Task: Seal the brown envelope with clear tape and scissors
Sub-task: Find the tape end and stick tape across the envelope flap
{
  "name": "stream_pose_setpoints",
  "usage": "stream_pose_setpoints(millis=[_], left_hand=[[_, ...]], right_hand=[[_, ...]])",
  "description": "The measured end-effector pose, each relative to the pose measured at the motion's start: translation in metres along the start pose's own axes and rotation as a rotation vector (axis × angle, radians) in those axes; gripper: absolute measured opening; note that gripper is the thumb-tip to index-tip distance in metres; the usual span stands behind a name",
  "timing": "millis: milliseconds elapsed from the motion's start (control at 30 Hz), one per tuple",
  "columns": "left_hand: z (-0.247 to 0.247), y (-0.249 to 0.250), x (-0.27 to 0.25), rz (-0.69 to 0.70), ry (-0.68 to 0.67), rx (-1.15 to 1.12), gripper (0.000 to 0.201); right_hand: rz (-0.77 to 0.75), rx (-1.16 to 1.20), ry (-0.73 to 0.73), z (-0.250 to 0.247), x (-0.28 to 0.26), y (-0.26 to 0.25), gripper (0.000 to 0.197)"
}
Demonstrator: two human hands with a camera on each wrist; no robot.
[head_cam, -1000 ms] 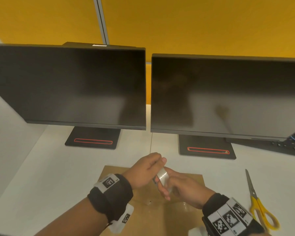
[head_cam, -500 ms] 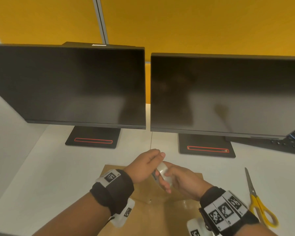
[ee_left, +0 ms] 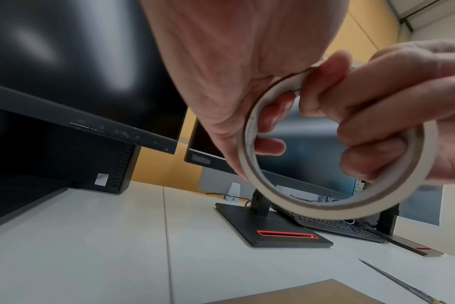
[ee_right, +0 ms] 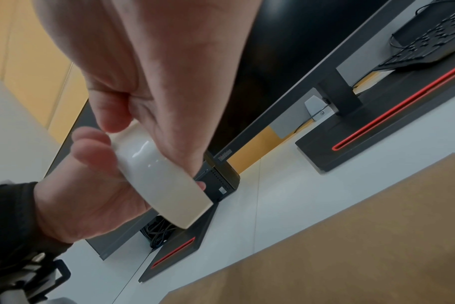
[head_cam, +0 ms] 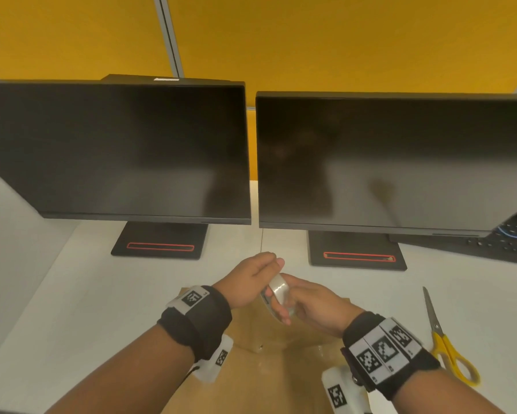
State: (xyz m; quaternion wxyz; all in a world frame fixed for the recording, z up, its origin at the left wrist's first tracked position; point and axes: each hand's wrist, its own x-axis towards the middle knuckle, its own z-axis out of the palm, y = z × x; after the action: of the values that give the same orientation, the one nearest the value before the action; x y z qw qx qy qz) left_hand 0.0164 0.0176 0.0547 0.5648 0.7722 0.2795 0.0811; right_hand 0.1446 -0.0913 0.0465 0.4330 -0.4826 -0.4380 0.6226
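Both hands hold a roll of clear tape (head_cam: 278,289) in the air above the brown envelope (head_cam: 266,369), which lies flat on the white desk. My left hand (head_cam: 251,276) grips the roll's left side, its thumb on the outer face (ee_right: 159,179). Fingers of my right hand (head_cam: 311,300) are curled through the ring (ee_left: 325,207) and its thumb rests on the outer face. No free tape end shows. The yellow-handled scissors (head_cam: 442,339) lie shut on the desk to the right of the envelope, untouched.
Two dark monitors (head_cam: 117,150) (head_cam: 394,162) stand side by side at the back on black bases with red slots (head_cam: 160,246). A black keyboard (head_cam: 505,243) sits at the far right. A white partition borders the desk on the left.
Both hands with the roll have drifted slightly away from me, toward the monitors. The grip looks the same; scissors and envelope have not moved.
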Motion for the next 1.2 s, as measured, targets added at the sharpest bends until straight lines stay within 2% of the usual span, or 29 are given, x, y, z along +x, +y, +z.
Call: stream_pose_setpoints(millis=[167, 333, 700, 867, 1100, 1200], left_hand=[[-0.002, 0.007, 0.003, -0.001, 0.021, -0.005, 0.03], [-0.002, 0.01, 0.0, 0.0, 0.008, -0.026, 0.034], [-0.002, 0.008, -0.006, -0.021, 0.004, -0.065, 0.036], [-0.002, 0.01, -0.009, -0.038, -0.002, -0.093, 0.036], [-0.001, 0.01, -0.012, -0.058, -0.004, -0.069, 0.036], [0.0, 0.011, -0.013, -0.069, -0.011, -0.055, 0.036]], right_hand=[[-0.034, -0.037, 0.008, 0.0, 0.005, -0.003, 0.031], [-0.044, 0.182, -0.055, -0.002, 0.003, -0.004, 0.023], [-0.041, 0.0, 0.03, 0.005, -0.004, 0.002, 0.039], [-0.033, 0.22, 0.008, 0.007, -0.006, -0.005, 0.036], [-0.078, 0.149, -0.017, 0.013, -0.009, -0.008, 0.051], [-0.085, 0.149, -0.029, 0.015, -0.01, -0.01, 0.05]])
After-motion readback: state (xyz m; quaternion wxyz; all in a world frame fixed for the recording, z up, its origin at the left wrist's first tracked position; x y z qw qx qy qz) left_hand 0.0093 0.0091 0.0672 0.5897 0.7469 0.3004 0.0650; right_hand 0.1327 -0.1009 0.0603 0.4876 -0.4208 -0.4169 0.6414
